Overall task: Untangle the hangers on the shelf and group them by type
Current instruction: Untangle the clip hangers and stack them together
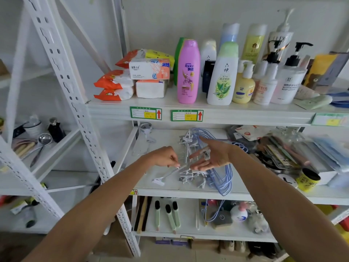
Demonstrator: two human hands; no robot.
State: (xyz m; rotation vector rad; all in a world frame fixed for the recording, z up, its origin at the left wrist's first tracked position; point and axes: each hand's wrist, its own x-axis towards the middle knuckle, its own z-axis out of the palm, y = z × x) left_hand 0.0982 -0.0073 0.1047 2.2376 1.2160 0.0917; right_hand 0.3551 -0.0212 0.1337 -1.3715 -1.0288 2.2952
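A tangle of hangers lies on the middle shelf [162, 188]. White clip hangers [188, 173] are piled at its centre, and several blue wire hangers [221, 178] lie under and to the right of them. My left hand [166, 156] pinches the bar of one white clip hanger [166, 176], which sticks out to the lower left with a clip at its end. My right hand [211, 157] hovers palm-up over the pile with fingers spread; a small grey clip shows by its fingers. A clear plastic hanger [140, 146] lies apart at the shelf's left.
Shampoo and lotion bottles [222, 72] and tissue packs [149, 72] fill the shelf above. Packets and a yellow tin [307, 179] crowd the right of the middle shelf. Brushes [170, 214] lie on the shelf below. A white slotted upright [75, 103] stands left.
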